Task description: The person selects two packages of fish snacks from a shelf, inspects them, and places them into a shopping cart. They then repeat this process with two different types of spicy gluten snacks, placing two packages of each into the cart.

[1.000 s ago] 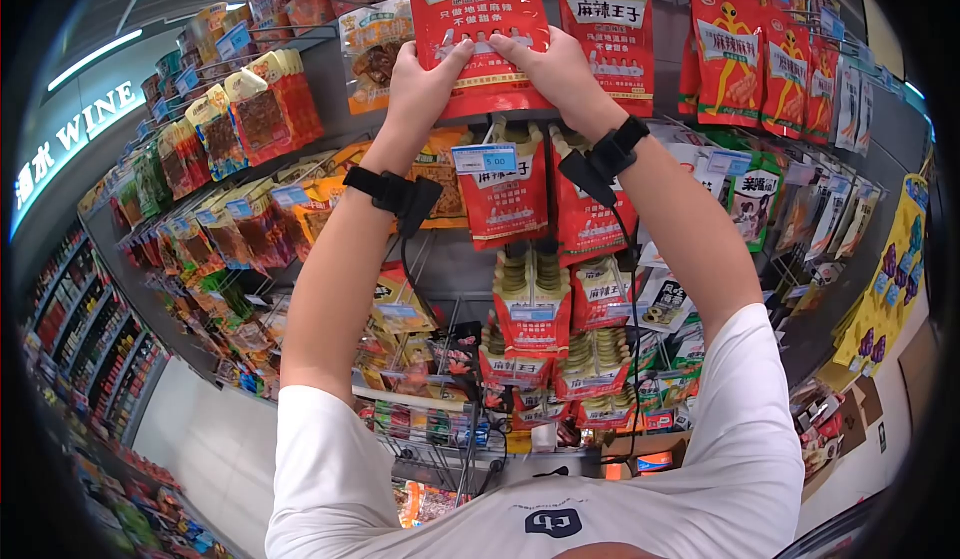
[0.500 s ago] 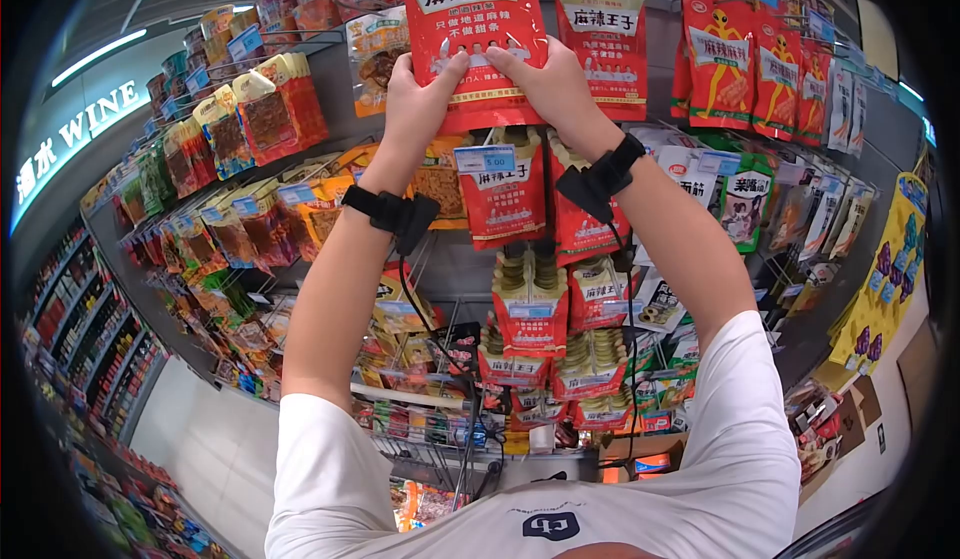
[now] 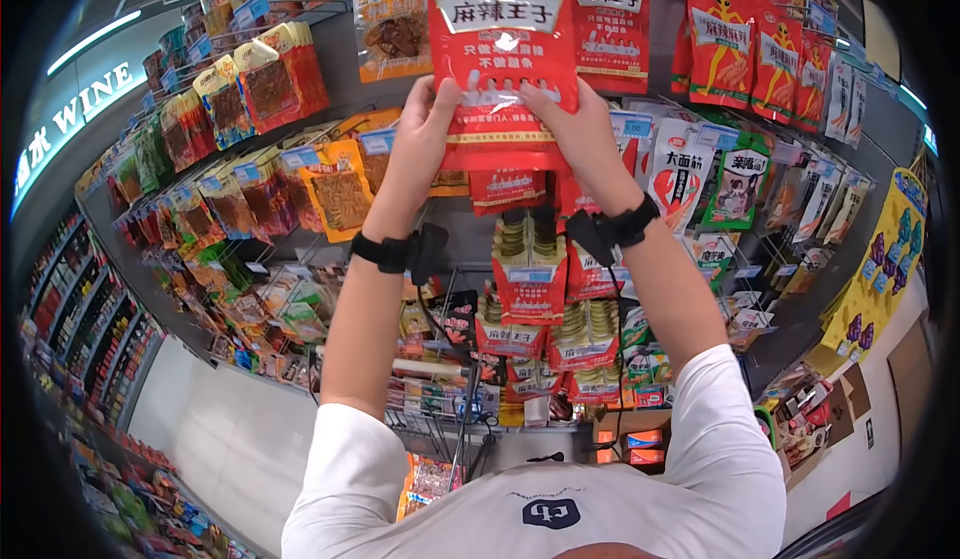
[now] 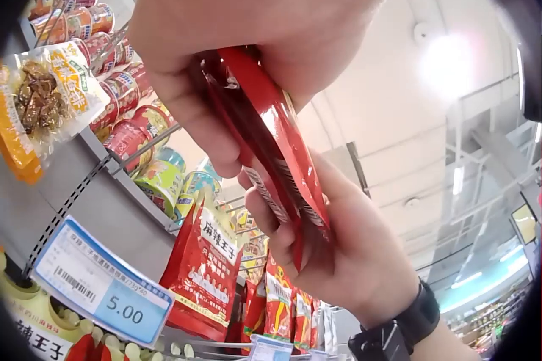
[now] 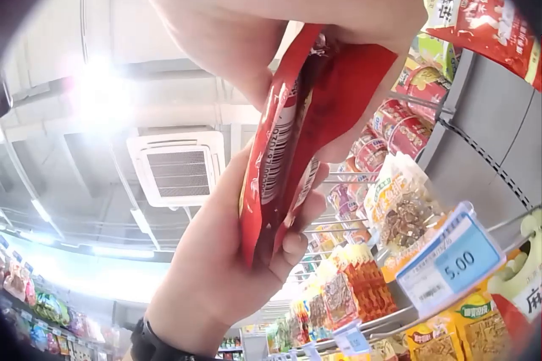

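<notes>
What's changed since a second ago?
The held red packet has come down in the head view with the left hand and right hand, now covering more of the hanging red packets below. Nothing was let go; both hands still grip it.

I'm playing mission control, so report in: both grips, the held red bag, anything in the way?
Left grip, right grip: both holding red bag. Printed front facing head camera. Nothing seen blocking it.

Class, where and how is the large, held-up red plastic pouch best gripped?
Probably by both lower side edges of the red plastic pouch, left grip from the left, right grip from the right, thumbs in front: it's broad, thin and upright.
</notes>
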Tool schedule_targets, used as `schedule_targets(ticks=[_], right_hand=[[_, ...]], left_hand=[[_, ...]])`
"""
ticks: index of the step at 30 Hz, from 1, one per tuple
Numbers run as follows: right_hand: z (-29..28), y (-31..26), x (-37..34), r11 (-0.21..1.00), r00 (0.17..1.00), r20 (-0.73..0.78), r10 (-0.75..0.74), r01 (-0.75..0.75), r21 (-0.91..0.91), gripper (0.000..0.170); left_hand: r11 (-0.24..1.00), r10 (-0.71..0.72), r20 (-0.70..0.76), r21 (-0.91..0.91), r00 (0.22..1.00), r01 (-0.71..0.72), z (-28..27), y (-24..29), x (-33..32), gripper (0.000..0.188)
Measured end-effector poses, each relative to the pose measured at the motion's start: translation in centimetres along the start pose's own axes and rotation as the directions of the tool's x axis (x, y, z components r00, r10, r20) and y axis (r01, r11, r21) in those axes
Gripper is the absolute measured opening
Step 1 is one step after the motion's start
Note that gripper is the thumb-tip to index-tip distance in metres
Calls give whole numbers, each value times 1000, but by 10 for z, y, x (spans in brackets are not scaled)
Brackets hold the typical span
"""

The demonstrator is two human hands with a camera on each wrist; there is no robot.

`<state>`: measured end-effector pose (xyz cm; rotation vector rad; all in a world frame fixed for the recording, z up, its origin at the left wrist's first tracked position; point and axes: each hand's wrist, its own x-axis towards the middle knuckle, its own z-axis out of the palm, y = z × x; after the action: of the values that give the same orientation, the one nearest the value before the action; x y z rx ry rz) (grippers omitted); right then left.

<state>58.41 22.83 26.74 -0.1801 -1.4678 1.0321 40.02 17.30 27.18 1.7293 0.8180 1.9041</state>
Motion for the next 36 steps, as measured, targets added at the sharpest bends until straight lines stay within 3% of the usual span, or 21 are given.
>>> schedule_targets(ticks=[2,4,7,8,9,11,14,17,18,20,23,27,36], right_hand=[[-5,25,-36,997,999,-33,32,-30,73,31],[-2,36,-84,996,992,-90,88,-90,-17,28],[-4,70,-141,990,980,-137,143,-144,5,28],[-8,80,-158,971,957,-163,238,-229,73,28],[-11,86,-173,939,923,-188,336,-312,144,28],[-20,93,-199,922,897,-217,386,-369,116,28],[-42,102,-239,865,807,-315,500,-487,122,32],[-71,104,-278,840,768,-368,524,-537,76,37],[-81,101,-289,827,766,-365,529,-563,16,37],[-102,92,-308,784,739,-391,549,-617,-66,35],[-118,72,-319,773,709,-407,576,-635,-11,32],[-134,58,-327,793,703,-403,587,-599,110,28],[-163,23,-333,800,714,-391,580,-590,110,30]], left_hand=[[974,-103,75,-196,992,116,-2,-15,-40,51],[970,-165,40,-172,986,169,-6,-42,-81,53],[910,-310,-27,-296,950,289,-4,-72,-147,45],[872,-360,-47,-372,932,318,-4,-79,-167,41],[870,-361,-46,-378,931,318,-5,-86,-184,41],[854,-393,-46,-388,918,346,-10,-98,-219,41],[808,-522,-129,-392,843,441,-21,-112,-256,42],[795,-576,-159,-340,802,503,-32,-123,-293,39],[745,-623,-155,-417,767,520,-32,-124,-303,41],[729,-632,-135,-440,763,525,-33,-127,-317,44],[680,-700,-175,-458,692,572,-27,-123,-327,43],[660,-699,-126,-491,704,568,-12,-118,-328,45],[681,-677,-86,-449,731,578,46,-103,-324,42]])
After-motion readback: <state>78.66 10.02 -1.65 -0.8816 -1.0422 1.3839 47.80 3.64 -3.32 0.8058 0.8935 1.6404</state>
